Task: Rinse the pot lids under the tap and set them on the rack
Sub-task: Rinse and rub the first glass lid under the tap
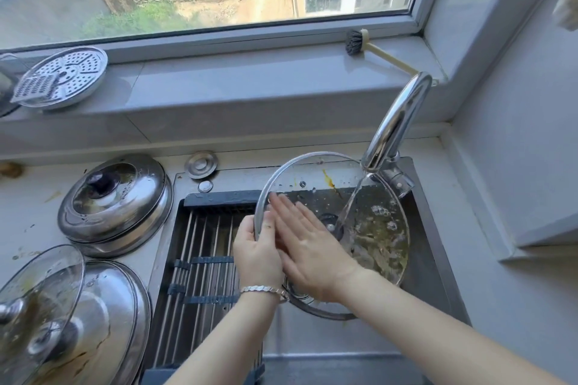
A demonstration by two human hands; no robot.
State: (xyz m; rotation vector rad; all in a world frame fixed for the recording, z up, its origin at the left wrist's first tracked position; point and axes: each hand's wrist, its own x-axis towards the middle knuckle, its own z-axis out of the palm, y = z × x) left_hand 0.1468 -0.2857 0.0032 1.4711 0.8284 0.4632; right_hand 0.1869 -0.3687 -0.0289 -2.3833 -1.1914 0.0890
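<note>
Head view, glass lid (369, 228) tilted under tap (397, 122)

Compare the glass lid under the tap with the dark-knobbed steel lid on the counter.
The glass lid is transparent, the steel lid opaque. The glass lid is held tilted by the left hand in the stream; the steel lid lies untouched, knob up. Both are round.
</note>
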